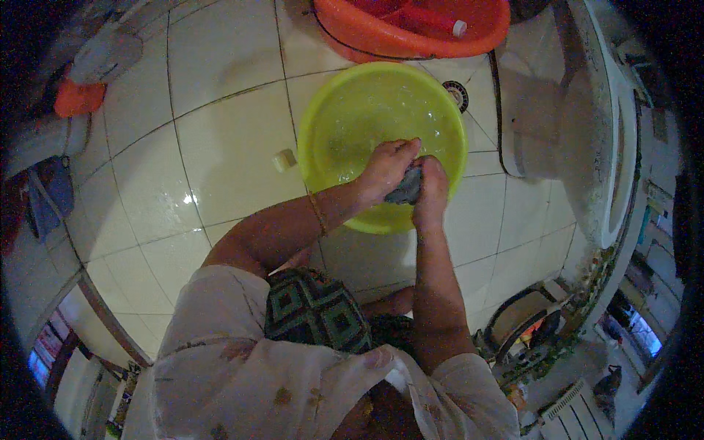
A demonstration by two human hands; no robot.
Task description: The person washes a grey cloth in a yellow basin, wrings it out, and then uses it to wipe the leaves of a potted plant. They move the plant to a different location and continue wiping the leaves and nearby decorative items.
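Observation:
A round yellow-green plastic basin (352, 110) stands on the tiled floor, with water in it. Over its near right part my left hand (389, 165) and my right hand (432, 184) are close together, both closed on a bunched dark grey cloth (405, 187). The cloth shows between the palms; its ends are hidden by the fingers. A small pale yellow block, perhaps soap, (282, 161) lies on the tiles just left of the basin.
Beyond the basin is a large orange tub (357, 33) with a white-capped red bottle (440, 25) in it. A round floor drain (456, 97) lies at the basin's upper right. An orange object (80, 98) is at far left. A black-rimmed container (522, 319) stands at lower right.

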